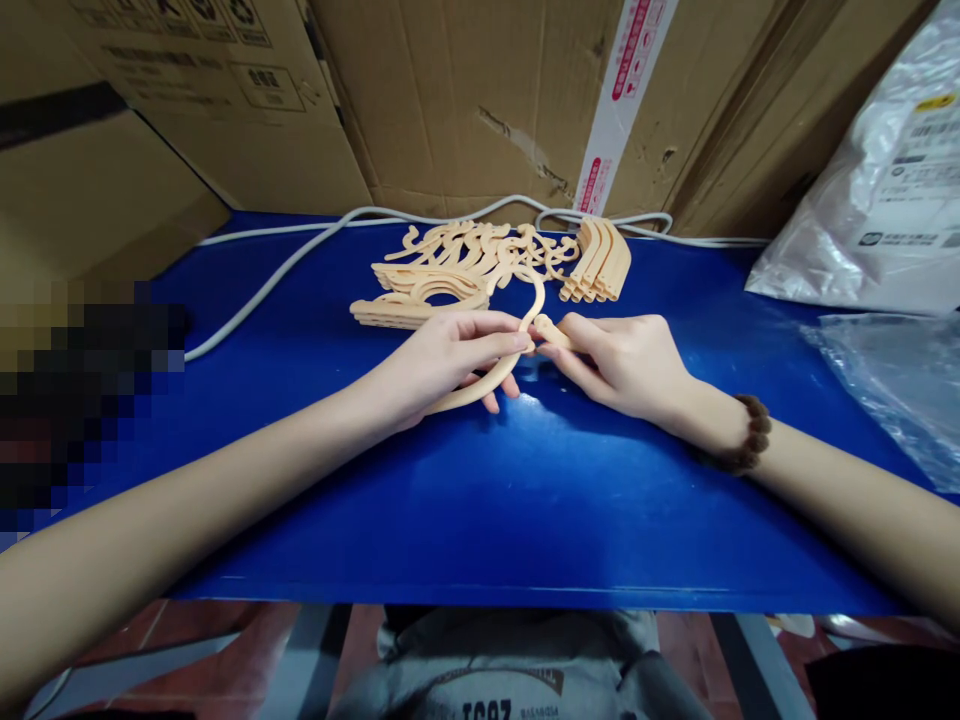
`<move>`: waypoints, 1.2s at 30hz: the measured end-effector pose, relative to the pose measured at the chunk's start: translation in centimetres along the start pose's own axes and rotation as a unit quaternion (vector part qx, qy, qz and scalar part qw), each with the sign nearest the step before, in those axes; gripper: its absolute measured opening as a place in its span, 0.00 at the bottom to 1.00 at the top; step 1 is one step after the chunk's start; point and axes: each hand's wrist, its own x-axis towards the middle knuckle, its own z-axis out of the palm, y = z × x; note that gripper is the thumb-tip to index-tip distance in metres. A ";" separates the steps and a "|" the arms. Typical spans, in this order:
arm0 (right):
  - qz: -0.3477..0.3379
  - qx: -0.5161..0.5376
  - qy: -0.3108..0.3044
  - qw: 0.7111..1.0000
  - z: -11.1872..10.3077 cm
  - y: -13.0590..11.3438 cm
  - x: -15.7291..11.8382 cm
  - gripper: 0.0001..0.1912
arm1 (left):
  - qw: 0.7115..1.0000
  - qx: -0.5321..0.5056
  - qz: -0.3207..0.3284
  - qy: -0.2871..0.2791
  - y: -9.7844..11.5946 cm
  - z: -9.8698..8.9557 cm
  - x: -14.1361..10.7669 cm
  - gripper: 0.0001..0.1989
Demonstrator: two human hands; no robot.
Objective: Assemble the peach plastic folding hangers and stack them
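My left hand (457,358) is closed around a beige plastic hanger part (484,386), whose curved arm passes under the fingers. A beige hook (538,290) rises above the fingertips and curls back toward the pile. My right hand (630,362) pinches a pale tube-like hanger arm (553,332); most of it is hidden in the fingers. Its rounded end is close beside the left fingertips, and I cannot tell whether the two parts touch. Just behind lie a heap of loose hooks (480,245), a stack of flat hanger pieces (405,312) and stacked curved tubes (606,258).
The blue tabletop (450,510) ends close to my lap. A white cable (285,275) runs along the back and left. Cardboard boxes (450,100) form a wall behind. On the right are a white plastic parcel (862,200) and a clear plastic bag (892,375).
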 end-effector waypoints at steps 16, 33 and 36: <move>-0.112 -0.035 0.054 0.992 0.1 0.2 0.1 0.22 | 0.999 -0.029 -0.007 -0.038 0.6 -0.2 -0.3 0.13; -0.146 -0.078 0.101 0.981 0.4 0.0 -0.2 0.25 | 0.998 0.053 0.041 -0.019 1.2 0.0 -0.4 0.10; -0.141 -0.080 0.081 0.984 0.3 0.1 -0.2 0.26 | 0.996 0.066 0.059 -0.008 0.9 -0.2 -0.3 0.11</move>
